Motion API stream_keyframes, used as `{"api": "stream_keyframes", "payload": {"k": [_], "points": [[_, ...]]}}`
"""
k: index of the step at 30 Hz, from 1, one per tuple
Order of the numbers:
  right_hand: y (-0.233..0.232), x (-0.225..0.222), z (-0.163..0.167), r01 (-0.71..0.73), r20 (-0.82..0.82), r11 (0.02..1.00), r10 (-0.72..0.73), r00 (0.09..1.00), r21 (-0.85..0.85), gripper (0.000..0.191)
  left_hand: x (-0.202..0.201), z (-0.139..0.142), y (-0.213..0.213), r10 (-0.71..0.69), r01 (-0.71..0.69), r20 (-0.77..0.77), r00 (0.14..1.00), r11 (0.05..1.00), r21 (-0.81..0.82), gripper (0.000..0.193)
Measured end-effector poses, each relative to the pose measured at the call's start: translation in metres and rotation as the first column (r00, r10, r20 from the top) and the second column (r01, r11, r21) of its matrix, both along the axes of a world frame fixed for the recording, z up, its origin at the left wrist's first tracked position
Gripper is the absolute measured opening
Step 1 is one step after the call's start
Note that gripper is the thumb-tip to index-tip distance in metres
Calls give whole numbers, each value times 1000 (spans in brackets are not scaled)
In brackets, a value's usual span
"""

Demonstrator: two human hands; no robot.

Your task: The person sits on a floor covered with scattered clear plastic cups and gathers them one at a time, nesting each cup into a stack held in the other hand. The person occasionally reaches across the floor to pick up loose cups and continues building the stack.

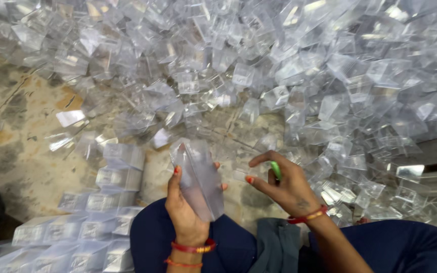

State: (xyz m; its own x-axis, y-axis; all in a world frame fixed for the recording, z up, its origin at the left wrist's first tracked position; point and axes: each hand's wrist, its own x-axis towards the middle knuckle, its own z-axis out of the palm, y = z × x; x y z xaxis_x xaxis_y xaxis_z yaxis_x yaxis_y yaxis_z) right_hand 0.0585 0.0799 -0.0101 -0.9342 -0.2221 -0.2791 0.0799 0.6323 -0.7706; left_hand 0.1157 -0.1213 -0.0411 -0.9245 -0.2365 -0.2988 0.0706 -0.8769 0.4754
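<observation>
At lower left I see rows of stacked clear plastic boxes (102, 202) on the floor. My left hand (185, 212) grips a clear rigid plastic box (201, 177) by its edges; it looks light, slick, crackable. My right hand (289, 189), half-curled, pinches a small green object (276, 170) beside the loose box heap (304, 76).

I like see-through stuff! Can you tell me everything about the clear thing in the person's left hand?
The clear plastic box piece looks like thin, glossy, see-through plastic with flat walls and sharp folded edges. It stands tilted, its narrow end up, above the person's lap. The left hand holds it from below, fingers curled round its sides. The right hand is apart from it, with something small and green in its grip. Many similar pieces lie heaped on the floor beyond.
</observation>
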Motion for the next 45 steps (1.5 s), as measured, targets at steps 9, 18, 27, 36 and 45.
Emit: {"api": "stream_keyframes", "payload": {"k": [9, 18, 27, 36, 45], "points": [[57, 14, 4, -101, -136, 840, 33, 990, -533, 17, 1, 9, 33, -255, 247, 36, 966, 875, -416, 80], [96, 14, 4, 5, -152, 848, -101, 983, -531, 26, 1, 11, 66, -461, 40, -35, 887, 152, -988, 72], [117, 1, 2, 57, 68, 979, -45, 997, -193, 57, -12, -18, 81, -497, 144, -122, 859, 465, -874, 70], [129, 1, -1, -43, 51, 977, 54, 997, -210, 47, -15, -31, 70, -703, 653, 11, 711, 655, -381, 76], [114, 12, -3, -10, 28, 952, 19, 999, -306, 44, -16, -26, 61, -794, 771, -92, 601, 607, -193, 92]]}}
